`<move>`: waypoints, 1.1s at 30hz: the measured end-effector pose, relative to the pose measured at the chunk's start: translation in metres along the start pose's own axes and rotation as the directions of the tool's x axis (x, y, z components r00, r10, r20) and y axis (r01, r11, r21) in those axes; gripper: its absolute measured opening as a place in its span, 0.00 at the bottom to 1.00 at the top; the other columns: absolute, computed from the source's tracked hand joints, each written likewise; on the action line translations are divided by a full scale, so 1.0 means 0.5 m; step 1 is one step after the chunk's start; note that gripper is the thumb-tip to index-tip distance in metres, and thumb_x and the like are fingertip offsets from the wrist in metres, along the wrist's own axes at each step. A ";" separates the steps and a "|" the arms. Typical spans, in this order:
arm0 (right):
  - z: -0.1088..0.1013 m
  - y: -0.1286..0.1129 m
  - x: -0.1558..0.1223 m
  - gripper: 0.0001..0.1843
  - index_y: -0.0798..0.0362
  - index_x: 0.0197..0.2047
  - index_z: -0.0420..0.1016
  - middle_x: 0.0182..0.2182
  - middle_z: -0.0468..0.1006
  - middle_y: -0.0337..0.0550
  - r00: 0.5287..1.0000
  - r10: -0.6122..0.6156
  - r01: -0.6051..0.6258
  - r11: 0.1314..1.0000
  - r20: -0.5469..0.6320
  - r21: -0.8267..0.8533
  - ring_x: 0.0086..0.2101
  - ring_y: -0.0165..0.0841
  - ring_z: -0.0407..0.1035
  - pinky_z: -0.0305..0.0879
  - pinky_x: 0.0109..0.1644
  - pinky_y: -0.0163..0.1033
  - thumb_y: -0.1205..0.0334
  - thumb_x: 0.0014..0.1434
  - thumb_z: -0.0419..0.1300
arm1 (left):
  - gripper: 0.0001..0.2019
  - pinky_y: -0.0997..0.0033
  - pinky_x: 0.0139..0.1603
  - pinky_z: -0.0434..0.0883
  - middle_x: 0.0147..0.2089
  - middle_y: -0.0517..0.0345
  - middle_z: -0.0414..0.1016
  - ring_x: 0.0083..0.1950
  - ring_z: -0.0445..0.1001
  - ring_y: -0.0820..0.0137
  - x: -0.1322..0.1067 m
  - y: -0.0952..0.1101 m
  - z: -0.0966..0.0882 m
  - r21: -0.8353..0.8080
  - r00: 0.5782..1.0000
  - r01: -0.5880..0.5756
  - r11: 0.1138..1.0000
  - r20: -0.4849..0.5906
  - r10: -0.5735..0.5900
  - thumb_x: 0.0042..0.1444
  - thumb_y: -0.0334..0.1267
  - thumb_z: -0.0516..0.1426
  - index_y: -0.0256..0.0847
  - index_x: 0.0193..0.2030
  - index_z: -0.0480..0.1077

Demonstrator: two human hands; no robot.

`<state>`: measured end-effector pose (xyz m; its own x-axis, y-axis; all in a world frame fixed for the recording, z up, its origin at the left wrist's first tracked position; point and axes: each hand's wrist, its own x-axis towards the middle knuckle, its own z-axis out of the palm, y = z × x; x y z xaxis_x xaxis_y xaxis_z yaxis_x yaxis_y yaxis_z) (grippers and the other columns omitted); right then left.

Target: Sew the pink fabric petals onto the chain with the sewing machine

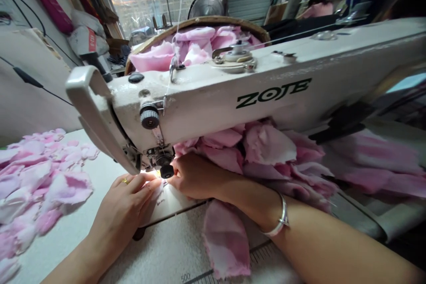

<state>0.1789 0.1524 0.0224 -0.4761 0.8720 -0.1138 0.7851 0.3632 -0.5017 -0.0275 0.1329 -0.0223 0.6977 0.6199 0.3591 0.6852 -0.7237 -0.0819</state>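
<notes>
Both of my hands are at the needle area of a white sewing machine [199, 106], under its lamp. My left hand [128, 199], with a ring on one finger, lies left of the needle, fingertips pressed together on something the glare hides. My right hand [196, 175] is curled closed just right of the presser foot, against pink-and-white fabric pieces [269, 144] bunched under the machine arm. What its fingertips hold is hidden. One petal-shaped fabric piece [228, 239] hangs below my right wrist, over the ruler marks on the table.
Loose pink fabric pieces [36, 186] are heaped on the table at the left. Behind the machine stands a round basket [199, 21] full of more pink fabric. A fan [208, 4] is further back. Thread runs down to the machine from above. Another person [319, 6] is at the back right.
</notes>
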 end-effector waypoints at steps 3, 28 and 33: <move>0.004 0.003 -0.001 0.10 0.59 0.25 0.75 0.18 0.75 0.45 0.999 0.021 -0.019 0.998 -0.027 0.058 0.21 0.29 0.64 0.52 0.23 0.32 0.64 0.54 0.55 | 0.12 0.62 0.44 0.65 0.40 0.57 0.73 0.38 0.70 0.68 0.001 0.001 -0.002 0.019 1.000 0.007 1.000 -0.014 -0.007 0.67 0.38 0.47 0.42 0.50 0.69; 0.017 -0.005 0.003 0.16 0.54 0.17 0.65 0.11 0.69 0.38 0.989 0.145 -0.147 0.966 0.026 0.214 0.14 0.25 0.61 0.52 0.19 0.30 0.62 0.56 0.54 | 0.14 0.60 0.46 0.64 0.41 0.57 0.72 0.40 0.65 0.66 0.006 -0.006 -0.010 -0.014 0.999 -0.040 0.999 0.030 0.040 0.68 0.36 0.44 0.41 0.51 0.68; 0.021 0.001 0.007 0.14 0.53 0.17 0.63 0.10 0.68 0.34 0.989 0.137 -0.147 0.964 0.061 0.221 0.13 0.26 0.62 0.50 0.15 0.28 0.65 0.54 0.54 | 0.14 0.58 0.51 0.63 0.44 0.56 0.71 0.43 0.65 0.65 -0.002 -0.003 -0.012 -0.039 0.996 -0.026 0.999 0.087 0.029 0.67 0.35 0.45 0.40 0.54 0.66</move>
<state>0.1735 0.1522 0.0127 -0.3875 0.8918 -0.2333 0.7394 0.1495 -0.6565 -0.0303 0.1314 -0.0168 0.7328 0.6225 0.2747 0.6583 -0.7508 -0.0547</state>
